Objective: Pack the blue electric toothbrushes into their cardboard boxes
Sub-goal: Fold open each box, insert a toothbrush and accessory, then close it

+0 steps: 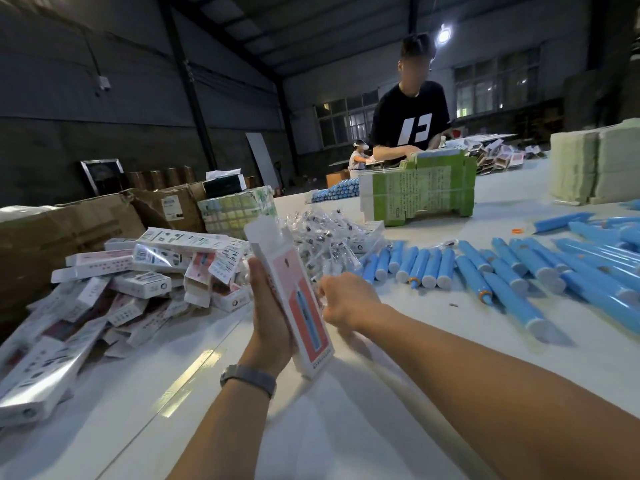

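A: What does the left hand point(268, 306) have?

B: It holds a cardboard box point(294, 296) upright and a little tilted above the white table point(346, 427); the palm lies along the box's left side, the fingers wrap behind it; the top flap stands open; the front is pink with a blue toothbrush printed on it. A grey watch point(249, 378) sits on that wrist.

A: And the right hand point(346, 301)?

B: It is just right of the box, knuckles up, fingers curled down toward the box's right edge; it is blurred, so I cannot tell whether it pinches anything or only touches the box.

A: Where are the toothbrushes?

B: The blue toothbrushes point(519, 271) lie loose on the table to the right, many side by side, white ends mostly toward the camera; a further bundle of blue ones point(336, 192) lies behind, near the green printed stack point(419, 192).

A: What else is there?

B: A heap of filled boxes point(138, 278) lies to the left of the held box; a pile of small clear packets point(322, 240) lies behind it; brown cartons point(69, 230) stand at the far left; a person in a black shirt point(408, 119) stands across the table; pale green stacks point(595, 164) sit at the far right.
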